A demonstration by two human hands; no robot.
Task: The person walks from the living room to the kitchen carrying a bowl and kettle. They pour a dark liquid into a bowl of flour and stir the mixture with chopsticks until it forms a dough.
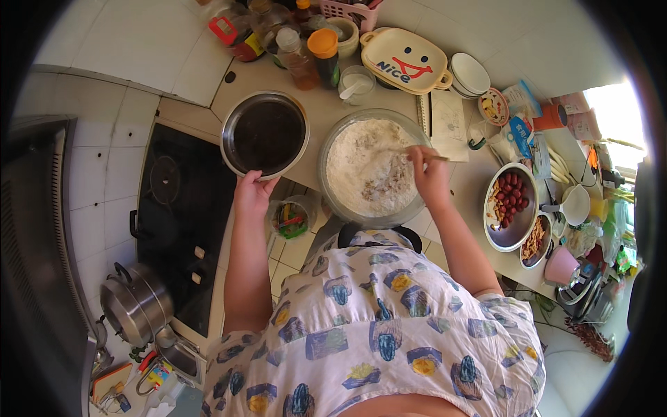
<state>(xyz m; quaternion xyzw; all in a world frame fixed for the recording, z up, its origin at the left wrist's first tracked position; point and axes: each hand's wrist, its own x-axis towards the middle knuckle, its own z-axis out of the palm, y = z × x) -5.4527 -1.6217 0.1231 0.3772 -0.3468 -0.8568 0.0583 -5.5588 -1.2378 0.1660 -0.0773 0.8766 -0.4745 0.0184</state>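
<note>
A round metal bowl of dark liquid (269, 135) is gripped at its near rim by my left hand (255, 192). To its right stands a large glass bowl (324, 172) of flour (359, 156), with brownish damp clumps among the white. My right hand (430, 174) holds a thin stick-like utensil (435, 157) over the right side of that bowl; its far end reaches down to the flour, and what shape it has there I cannot tell. Behind the glass bowl is a small glass container (357, 86) with white contents and a white spoon.
A metal bowl (510, 207) of red dates and nut pieces stands right, beside a smaller bowl (535, 242) of chopped pieces. Bottles (295, 60), a cream tray (406, 60) and a notebook (448, 125) stand or lie behind. Left is a black cooktop (182, 208); a bin (292, 218) stands below the counter.
</note>
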